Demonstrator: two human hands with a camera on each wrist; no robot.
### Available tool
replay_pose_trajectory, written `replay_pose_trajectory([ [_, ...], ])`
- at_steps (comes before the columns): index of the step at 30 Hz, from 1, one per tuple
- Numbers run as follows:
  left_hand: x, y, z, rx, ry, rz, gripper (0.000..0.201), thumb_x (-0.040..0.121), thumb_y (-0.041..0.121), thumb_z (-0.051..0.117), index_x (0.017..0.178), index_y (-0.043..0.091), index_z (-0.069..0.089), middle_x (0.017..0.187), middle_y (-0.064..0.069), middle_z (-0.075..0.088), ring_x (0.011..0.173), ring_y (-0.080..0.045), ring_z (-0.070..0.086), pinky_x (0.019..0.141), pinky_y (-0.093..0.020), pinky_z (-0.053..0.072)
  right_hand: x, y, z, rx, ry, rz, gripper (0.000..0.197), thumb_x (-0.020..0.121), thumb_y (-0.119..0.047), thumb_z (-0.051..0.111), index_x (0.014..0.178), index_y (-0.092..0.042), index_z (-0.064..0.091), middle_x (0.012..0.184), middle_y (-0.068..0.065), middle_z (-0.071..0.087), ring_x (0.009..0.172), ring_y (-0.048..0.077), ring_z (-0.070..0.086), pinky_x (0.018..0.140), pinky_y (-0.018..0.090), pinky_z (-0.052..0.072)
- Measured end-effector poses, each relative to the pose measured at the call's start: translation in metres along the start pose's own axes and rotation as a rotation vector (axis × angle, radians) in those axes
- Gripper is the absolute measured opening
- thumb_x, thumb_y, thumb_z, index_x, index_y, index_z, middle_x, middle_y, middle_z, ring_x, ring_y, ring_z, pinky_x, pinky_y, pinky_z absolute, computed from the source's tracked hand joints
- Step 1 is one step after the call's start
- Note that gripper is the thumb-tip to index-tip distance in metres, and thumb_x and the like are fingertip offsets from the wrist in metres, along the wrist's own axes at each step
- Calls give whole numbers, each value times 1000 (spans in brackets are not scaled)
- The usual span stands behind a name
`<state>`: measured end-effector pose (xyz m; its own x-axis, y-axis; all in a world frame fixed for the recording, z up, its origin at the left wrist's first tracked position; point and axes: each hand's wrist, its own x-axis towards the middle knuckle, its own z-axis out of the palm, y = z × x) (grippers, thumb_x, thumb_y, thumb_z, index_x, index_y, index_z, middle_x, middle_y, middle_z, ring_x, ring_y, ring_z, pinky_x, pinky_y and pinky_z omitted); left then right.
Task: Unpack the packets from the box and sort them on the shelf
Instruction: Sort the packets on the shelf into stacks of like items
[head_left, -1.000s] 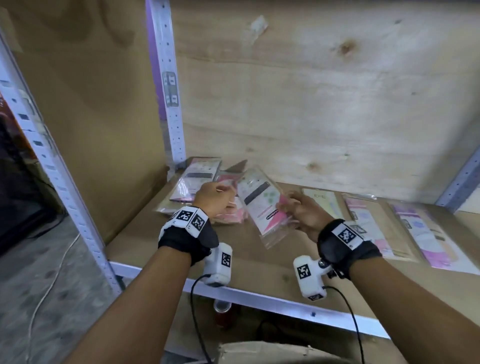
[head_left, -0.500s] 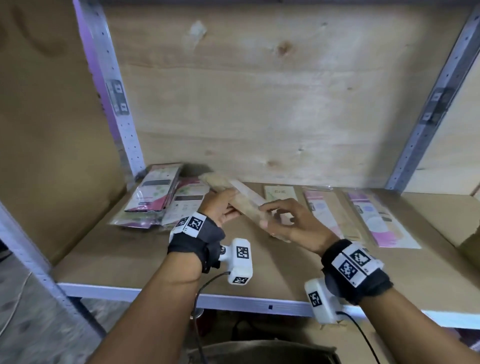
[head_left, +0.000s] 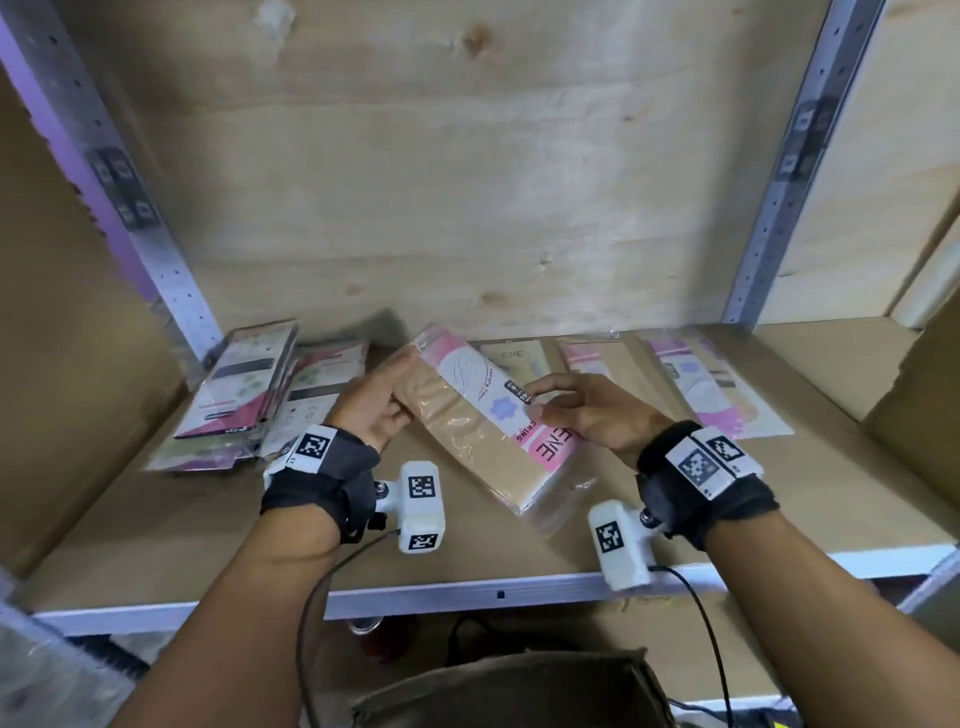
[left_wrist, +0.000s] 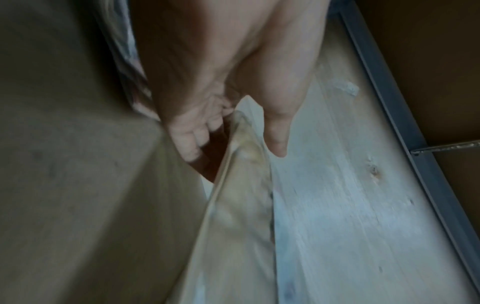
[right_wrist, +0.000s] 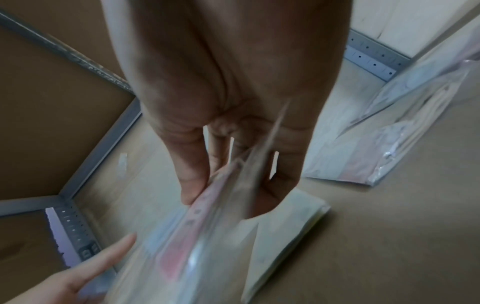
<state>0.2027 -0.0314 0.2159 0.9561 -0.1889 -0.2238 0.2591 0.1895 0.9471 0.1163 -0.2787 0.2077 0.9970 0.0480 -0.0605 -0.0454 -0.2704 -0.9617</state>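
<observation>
Head view, both hands' grip on packet (head_left: 483, 415), fingertips hidden beneath, print blurred.

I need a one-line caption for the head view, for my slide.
Both hands, left hand and right hand, hold a beige-and-pink packet above the shelf, with sorted packets lying behind.

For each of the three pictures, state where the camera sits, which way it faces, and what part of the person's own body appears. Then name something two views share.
Head: worn on the head, looking forward and down into the shelf; both forearms, left hand, right hand.
Left wrist: looks along the left hand at the held packet.
Right wrist: looks along the right hand; left fingertips intrude.
Shared: all three show the held packet.
</observation>
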Motion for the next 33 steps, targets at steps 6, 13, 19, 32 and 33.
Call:
replay_pose_trajectory([
  [6, 7, 4, -22, 412, 88, 85, 49, 76, 55, 77, 109, 18, 74, 106, -4, 76, 103, -25, 70, 95, -41, 54, -7, -2, -11, -99, -92, 60, 25, 85, -17, 76, 110, -21, 74, 97, 8, 78, 96, 25, 73, 83, 28, 55],
  [13, -2, 11, -20, 977, 146, 386, 59, 92, 55, 48, 92, 0, 68, 92, -18, 68, 86, -31, 63, 66, -31, 40, -9, -3, -5, -60, -109, 44, 25, 84, -17, 77, 109, -17, 75, 96, 8, 78, 95, 22, 73, 88, 31, 54],
  [19, -3, 11, -25, 982, 366, 434, 46, 104, 31, 36, 81, 0, 61, 85, -18, 59, 82, -30, 54, 69, -31, 33, -8, -12, 7, -308, 247, -83, 34, 81, -35, 80, 112, -24, 70, 109, -5, 71, 103, 14, 65, 83, 18, 48],
  [32, -6, -8, -2, 78, 207, 79, 22, 102, 21, 47, 91, 15, 65, 65, -2, 74, 54, -10, 68, 49, -20, 50, -6, -17, 80, -79, 62, -14, 22, 98, -35, 58, 99, -15, 69, 81, 7, 77, 66, 18, 68, 58, 22, 50],
  [33, -10, -9, 2, 33, 137, 67, 20, 102, 19, 48, 93, 13, 64, 69, -3, 76, 57, -10, 70, 49, -18, 53, -4, -15, 81, -46, 63, 43, 29, 98, -40, 58, 107, -15, 68, 87, 7, 77, 70, 17, 69, 60, 25, 52],
])
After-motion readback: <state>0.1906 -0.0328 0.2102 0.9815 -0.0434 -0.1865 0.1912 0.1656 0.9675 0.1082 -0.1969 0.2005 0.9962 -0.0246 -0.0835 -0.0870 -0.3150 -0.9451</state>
